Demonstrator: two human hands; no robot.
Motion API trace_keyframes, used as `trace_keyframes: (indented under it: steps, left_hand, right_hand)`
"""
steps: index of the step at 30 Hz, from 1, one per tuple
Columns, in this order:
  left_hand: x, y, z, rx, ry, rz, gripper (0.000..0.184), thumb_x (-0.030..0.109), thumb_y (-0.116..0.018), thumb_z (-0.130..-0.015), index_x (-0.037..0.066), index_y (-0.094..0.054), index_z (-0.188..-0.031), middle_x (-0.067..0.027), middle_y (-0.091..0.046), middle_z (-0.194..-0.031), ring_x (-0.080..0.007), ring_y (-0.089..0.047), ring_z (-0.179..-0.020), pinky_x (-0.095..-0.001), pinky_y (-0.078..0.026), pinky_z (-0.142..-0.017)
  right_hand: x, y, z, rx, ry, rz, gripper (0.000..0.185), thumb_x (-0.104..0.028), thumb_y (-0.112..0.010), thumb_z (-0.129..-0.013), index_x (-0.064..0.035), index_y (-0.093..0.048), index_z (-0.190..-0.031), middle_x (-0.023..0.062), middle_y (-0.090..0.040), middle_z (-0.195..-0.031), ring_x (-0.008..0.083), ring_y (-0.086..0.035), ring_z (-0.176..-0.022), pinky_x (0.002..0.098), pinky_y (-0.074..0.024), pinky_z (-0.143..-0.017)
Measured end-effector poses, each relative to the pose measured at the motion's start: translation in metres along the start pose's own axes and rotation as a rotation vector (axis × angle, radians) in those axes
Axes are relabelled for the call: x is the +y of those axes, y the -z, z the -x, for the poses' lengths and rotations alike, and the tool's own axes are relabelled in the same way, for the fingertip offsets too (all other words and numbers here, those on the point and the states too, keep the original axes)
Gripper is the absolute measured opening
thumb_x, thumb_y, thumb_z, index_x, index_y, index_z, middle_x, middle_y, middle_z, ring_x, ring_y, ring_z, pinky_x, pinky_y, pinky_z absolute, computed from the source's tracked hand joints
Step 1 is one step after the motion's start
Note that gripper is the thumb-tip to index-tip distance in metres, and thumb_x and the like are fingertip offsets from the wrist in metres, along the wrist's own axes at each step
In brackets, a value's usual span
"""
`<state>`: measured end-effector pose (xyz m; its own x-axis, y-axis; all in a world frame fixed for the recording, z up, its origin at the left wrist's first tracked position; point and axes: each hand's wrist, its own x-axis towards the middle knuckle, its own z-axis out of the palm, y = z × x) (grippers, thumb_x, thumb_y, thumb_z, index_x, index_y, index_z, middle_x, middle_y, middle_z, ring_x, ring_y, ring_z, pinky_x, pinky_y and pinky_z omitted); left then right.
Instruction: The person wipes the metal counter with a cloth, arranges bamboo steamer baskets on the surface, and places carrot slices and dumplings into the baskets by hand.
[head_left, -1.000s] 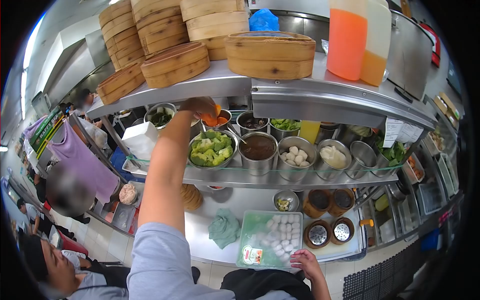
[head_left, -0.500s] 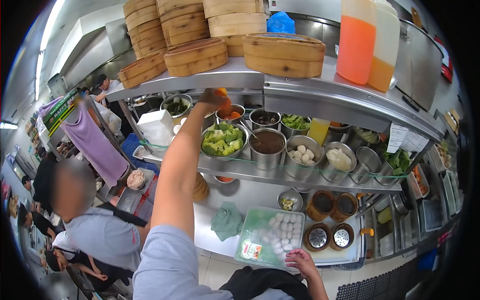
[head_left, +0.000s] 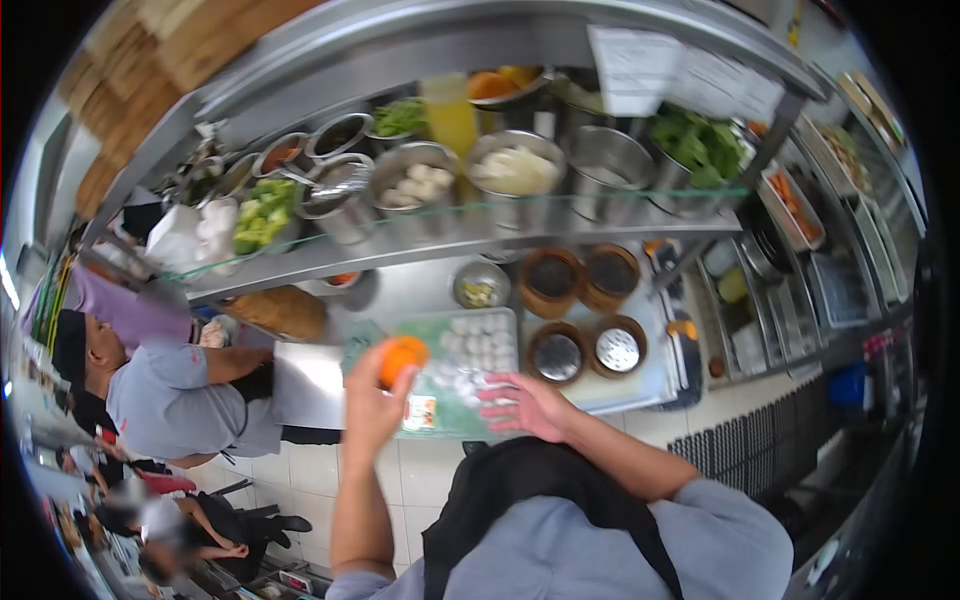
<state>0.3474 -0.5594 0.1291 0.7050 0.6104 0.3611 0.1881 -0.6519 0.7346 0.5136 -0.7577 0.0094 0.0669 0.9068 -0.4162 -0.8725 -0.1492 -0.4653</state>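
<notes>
An orange round item (head_left: 403,361) is held in my left hand (head_left: 375,400), with the thumb and fingers around it, above the left part of a green-tinted tray (head_left: 425,433). My right hand (head_left: 525,405) is open with its fingers apart, over the tray's lower right edge, and nothing shows in it. Rows of white round pieces (head_left: 478,345) lie in the tray. Just behind it stands a small metal bowl (head_left: 481,286) with yellowish pieces. To the right are several round brown containers (head_left: 557,355), one with a perforated metal disc.
A metal shelf (head_left: 430,248) with a glass edge crosses ahead, bearing metal pots of broccoli (head_left: 264,215), white balls and leafy greens (head_left: 697,145). At the left a co-worker (head_left: 180,385) stands close to the counter. Food bins (head_left: 795,210) stand at the right.
My left hand has come down from the shelf pots to the tray with the orange item. My right hand has spread its fingers. The view has tilted down and shifted right.
</notes>
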Motion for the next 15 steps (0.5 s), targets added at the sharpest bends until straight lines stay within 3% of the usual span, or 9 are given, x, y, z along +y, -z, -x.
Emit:
trace_keyframes:
  steps: [4,5,7,8,9,11,13,14,15]
  left_hand:
    - [0.008,-0.143,0.031,-0.132,-0.207,-0.216,0.040,0.009,-0.074,-0.083,0.004,-0.065,-0.122,-0.0181,-0.064,-0.114,-0.0374,-0.062,-0.105,-0.0439,-0.053,-0.087]
    - [0.012,-0.169,0.036,-0.140,-0.200,-0.221,0.040,0.009,-0.074,-0.083,0.004,-0.065,-0.122,-0.0181,-0.064,-0.114,-0.0374,-0.062,-0.105,-0.0439,-0.053,-0.087]
    - [0.027,-0.206,0.037,-0.308,-0.239,-0.289,0.047,0.015,-0.076,-0.082,0.003,-0.063,-0.125,-0.0182,-0.061,-0.119,-0.0361,-0.058,-0.113,-0.0453,-0.048,-0.095]
    - [0.035,-0.216,0.036,-0.314,-0.239,-0.296,0.047,0.015,-0.076,-0.082,0.003,-0.063,-0.125,-0.0182,-0.061,-0.119,-0.0361,-0.058,-0.113,-0.0453,-0.048,-0.095]
    - [0.044,-0.224,0.037,-0.315,-0.298,-0.223,0.049,0.017,-0.077,-0.082,0.003,-0.062,-0.126,-0.0186,-0.061,-0.117,-0.0365,-0.058,-0.112,-0.0458,-0.046,-0.097]
    - [0.053,-0.236,0.033,-0.328,-0.360,-0.157,0.051,0.019,-0.077,-0.082,0.003,-0.061,-0.127,-0.0191,-0.061,-0.115,-0.0369,-0.057,-0.112,-0.0463,-0.045,-0.098]
    - [0.054,-0.248,0.026,-0.310,-0.173,-0.017,0.050,0.012,-0.077,-0.081,0.004,-0.061,-0.127,-0.0188,-0.062,-0.117,-0.0362,-0.060,-0.105,-0.0436,-0.047,-0.095]
    - [0.058,-0.253,0.019,-0.264,-0.129,-0.005,0.049,0.014,-0.079,-0.082,0.001,-0.061,-0.126,-0.0159,-0.062,-0.114,-0.0292,-0.061,-0.099,-0.0397,-0.049,-0.089]
    - [0.061,-0.261,0.012,-0.272,-0.135,-0.007,0.049,0.014,-0.079,-0.082,0.001,-0.061,-0.126,-0.0159,-0.062,-0.114,-0.0292,-0.061,-0.099,-0.0397,-0.049,-0.089]
  right_hand:
    - [-0.014,0.045,0.000,-0.142,-0.016,-0.413,0.055,-0.054,-0.050,-0.100,-0.0104,-0.057,-0.133,0.0110,-0.061,-0.134,0.0308,-0.058,-0.123,0.0538,-0.0462,-0.104]
    - [-0.016,0.060,-0.001,-0.141,-0.021,-0.422,0.055,-0.054,-0.050,-0.100,-0.0104,-0.057,-0.133,0.0110,-0.061,-0.134,0.0308,-0.058,-0.123,0.0538,-0.0462,-0.104]
    - [-0.024,0.087,0.001,-0.008,0.169,-0.475,0.047,-0.047,-0.050,-0.101,-0.0130,-0.058,-0.133,0.0104,-0.058,-0.139,0.0306,-0.058,-0.125,0.0548,-0.0446,-0.105]
    - [-0.031,0.100,0.005,0.012,0.199,-0.479,0.043,-0.038,-0.051,-0.100,-0.0146,-0.056,-0.137,0.0098,-0.057,-0.142,0.0296,-0.057,-0.126,0.0559,-0.0431,-0.107]
    - [-0.037,0.114,0.012,0.011,0.201,-0.490,0.043,-0.038,-0.051,-0.100,-0.0146,-0.056,-0.137,0.0098,-0.057,-0.142,0.0296,-0.057,-0.126,0.0559,-0.0431,-0.107]
    - [-0.057,0.127,0.032,-0.048,0.205,-0.418,0.042,-0.032,-0.053,-0.098,-0.0138,-0.054,-0.136,0.0102,-0.062,-0.132,0.0291,-0.058,-0.125,0.0591,-0.0454,-0.104]
    - [-0.068,0.139,0.044,-0.049,0.206,-0.402,0.045,-0.025,-0.053,-0.097,-0.0130,-0.051,-0.140,0.0105,-0.059,-0.137,0.0289,-0.056,-0.128,0.0587,-0.0465,-0.105]
    - [-0.072,0.143,0.048,-0.059,0.217,-0.313,0.046,-0.022,-0.052,-0.098,-0.0131,-0.049,-0.143,0.0102,-0.058,-0.137,0.0285,-0.056,-0.129,0.0580,-0.0481,-0.104]
    - [-0.076,0.146,0.053,-0.069,0.227,-0.221,0.048,-0.019,-0.052,-0.098,-0.0132,-0.047,-0.145,0.0099,-0.057,-0.138,0.0281,-0.056,-0.129,0.0572,-0.0497,-0.103]
